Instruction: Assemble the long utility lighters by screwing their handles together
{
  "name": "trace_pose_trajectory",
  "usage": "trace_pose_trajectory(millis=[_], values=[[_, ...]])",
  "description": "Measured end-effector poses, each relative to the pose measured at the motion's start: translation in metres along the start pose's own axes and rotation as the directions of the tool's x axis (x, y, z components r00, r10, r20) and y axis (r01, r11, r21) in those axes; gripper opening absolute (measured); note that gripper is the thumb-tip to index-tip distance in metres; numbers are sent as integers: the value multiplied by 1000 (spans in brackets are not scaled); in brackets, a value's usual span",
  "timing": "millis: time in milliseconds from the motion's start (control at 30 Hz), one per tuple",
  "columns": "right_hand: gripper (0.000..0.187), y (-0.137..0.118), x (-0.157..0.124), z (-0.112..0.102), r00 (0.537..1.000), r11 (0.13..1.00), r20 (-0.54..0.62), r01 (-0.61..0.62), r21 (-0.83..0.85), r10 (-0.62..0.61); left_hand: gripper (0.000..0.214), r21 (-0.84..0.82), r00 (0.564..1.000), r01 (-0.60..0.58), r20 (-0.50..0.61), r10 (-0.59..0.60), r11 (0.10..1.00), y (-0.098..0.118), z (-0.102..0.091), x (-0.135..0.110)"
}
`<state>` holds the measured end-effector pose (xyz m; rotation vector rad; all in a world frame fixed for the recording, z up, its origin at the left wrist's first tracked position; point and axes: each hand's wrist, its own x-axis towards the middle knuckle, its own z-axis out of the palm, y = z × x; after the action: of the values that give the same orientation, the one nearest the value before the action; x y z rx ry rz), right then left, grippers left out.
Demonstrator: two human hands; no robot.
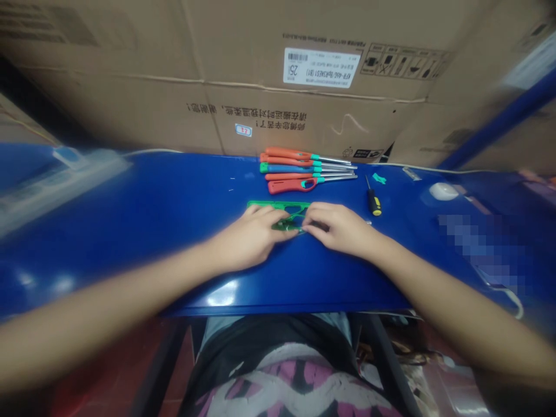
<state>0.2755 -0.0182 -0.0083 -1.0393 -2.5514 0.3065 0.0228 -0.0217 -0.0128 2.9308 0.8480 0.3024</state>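
Lighters (289, 168), five and seemingly whole, lie just beyond the left hand (254, 236) and right hand (341, 227), which are close together, clamped on a green casing (278, 204) between them that looks only partly assembled, closing-up apparently left.

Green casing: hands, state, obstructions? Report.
Left hand on green casing; right hand at its right end, grip unclear. Lighters beyond, screwdriver off right; neither appears in the way.

Blue tbl (174, 200) w/ glare (221, 293), cardbd panel (143, 104) behind, reddish flr (119, 370) below.
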Motion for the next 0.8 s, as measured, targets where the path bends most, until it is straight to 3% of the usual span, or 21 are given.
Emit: trace_pose_trajectory(millis=[267, 800], values=[[11, 2, 0, -1, 1000, 999, 8, 7, 36, -7, 48, -109, 999, -5, -40, 1, 994, -6, 3, 0], [11, 4, 1, 2, 999, 996, -37, 26, 89, -23, 50, -61, 1000, -13, -19, 12, 998, -5, 2, 1]])
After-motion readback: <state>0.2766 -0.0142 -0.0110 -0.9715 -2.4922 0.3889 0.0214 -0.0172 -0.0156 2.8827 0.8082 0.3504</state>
